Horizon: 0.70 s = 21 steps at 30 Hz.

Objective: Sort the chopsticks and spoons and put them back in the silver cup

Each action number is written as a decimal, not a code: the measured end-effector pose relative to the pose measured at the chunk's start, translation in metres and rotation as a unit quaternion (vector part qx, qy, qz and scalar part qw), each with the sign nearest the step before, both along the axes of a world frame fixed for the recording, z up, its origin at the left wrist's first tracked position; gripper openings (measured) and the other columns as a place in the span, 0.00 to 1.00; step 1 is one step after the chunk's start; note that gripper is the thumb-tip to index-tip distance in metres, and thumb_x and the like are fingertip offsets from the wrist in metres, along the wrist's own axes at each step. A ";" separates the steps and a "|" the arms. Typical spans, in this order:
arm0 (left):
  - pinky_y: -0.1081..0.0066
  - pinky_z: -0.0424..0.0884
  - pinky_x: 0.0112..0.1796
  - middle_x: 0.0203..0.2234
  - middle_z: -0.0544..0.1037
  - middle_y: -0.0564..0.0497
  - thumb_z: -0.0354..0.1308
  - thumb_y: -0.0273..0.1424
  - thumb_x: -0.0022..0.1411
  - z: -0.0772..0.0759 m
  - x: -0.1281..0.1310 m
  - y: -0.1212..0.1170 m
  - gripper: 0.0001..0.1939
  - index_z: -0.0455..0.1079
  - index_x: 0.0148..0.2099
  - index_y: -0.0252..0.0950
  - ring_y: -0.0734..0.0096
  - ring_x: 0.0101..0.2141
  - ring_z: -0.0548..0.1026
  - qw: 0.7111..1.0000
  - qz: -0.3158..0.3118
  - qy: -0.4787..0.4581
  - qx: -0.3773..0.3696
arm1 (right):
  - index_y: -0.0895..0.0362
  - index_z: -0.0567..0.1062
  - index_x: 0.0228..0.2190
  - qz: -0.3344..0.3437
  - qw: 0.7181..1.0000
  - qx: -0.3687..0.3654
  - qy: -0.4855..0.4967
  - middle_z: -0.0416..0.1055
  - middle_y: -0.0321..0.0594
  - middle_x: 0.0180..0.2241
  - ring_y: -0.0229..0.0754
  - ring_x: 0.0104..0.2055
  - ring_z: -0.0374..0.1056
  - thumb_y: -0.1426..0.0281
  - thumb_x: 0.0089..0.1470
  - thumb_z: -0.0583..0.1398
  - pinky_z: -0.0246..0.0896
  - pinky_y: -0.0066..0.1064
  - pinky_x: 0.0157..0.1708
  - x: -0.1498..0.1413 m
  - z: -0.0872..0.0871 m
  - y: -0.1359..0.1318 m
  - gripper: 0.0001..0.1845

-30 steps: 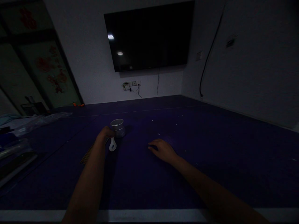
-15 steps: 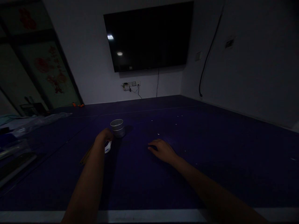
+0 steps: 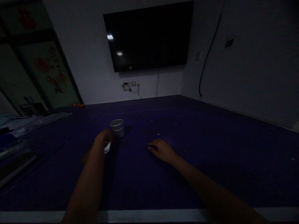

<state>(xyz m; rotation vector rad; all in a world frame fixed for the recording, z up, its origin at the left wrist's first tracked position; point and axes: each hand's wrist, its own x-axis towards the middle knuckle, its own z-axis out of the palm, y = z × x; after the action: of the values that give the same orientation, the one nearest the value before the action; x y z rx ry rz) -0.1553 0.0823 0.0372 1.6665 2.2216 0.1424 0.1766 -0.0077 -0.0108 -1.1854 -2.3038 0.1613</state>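
My left hand point(image 3: 104, 135) is bent downward, its fingers closed on a white spoon point(image 3: 107, 147) with a blue mark; part of the spoon is hidden behind the hand and wrist. Just beyond my fingers stands a grey metal-looking cup point(image 3: 118, 128), upright, with a pattern on its lower part. Several thin yellowish sticks point(image 3: 85, 156), perhaps chopsticks, lie partly under my left forearm. Farther right, my right hand point(image 3: 162, 150) rests on the dark blue tabletop point(image 3: 140, 180), thumb and fingers apart and nothing in them.
Small white scraps point(image 3: 158, 134) are scattered beyond my right hand. Clear plastic wrapping point(image 3: 42, 123) and a dark flat object with a pale edge point(image 3: 17, 165) lie at the left. Small orange things point(image 3: 80, 105) sit at the far edge, and a television point(image 3: 149, 37) hangs on the wall.
The white spoon has turned slightly under my left hand and shows a narrower side. My right hand and the cup stay where they were.
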 end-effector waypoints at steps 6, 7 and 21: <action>0.75 0.69 0.25 0.16 0.73 0.50 0.63 0.21 0.41 0.002 0.000 0.000 0.08 0.66 0.20 0.32 0.72 0.22 0.73 0.999 0.016 -0.019 -0.027 | 0.55 0.79 0.42 0.003 1.000 0.000 0.005 0.77 0.45 0.44 0.47 0.48 0.72 0.66 0.58 0.58 0.64 0.38 0.49 0.000 -0.001 0.001 0.14; 0.75 0.69 0.25 0.16 0.72 0.50 0.63 0.21 0.41 0.003 0.000 0.000 0.08 0.66 0.20 0.32 0.71 0.22 0.73 0.999 0.018 -0.021 -0.027 | 0.55 0.79 0.42 0.005 1.000 0.001 0.004 0.77 0.44 0.44 0.47 0.48 0.72 0.66 0.58 0.58 0.64 0.38 0.49 0.000 -0.001 0.001 0.14; 0.75 0.72 0.29 0.27 0.80 0.50 0.70 0.31 0.37 0.013 0.002 -0.006 0.20 0.73 0.36 0.35 0.67 0.29 0.77 0.994 -0.001 -0.097 0.048 | 0.55 0.79 0.43 0.000 1.000 -0.001 0.002 0.77 0.45 0.45 0.46 0.48 0.72 0.65 0.58 0.57 0.64 0.36 0.49 0.000 -0.001 0.000 0.14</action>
<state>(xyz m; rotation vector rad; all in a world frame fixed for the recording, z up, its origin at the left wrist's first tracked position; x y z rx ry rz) -0.1531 0.0760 0.0506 1.6287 2.0965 0.3983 0.1767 -0.0077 -0.0115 -1.1857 -2.3002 0.1666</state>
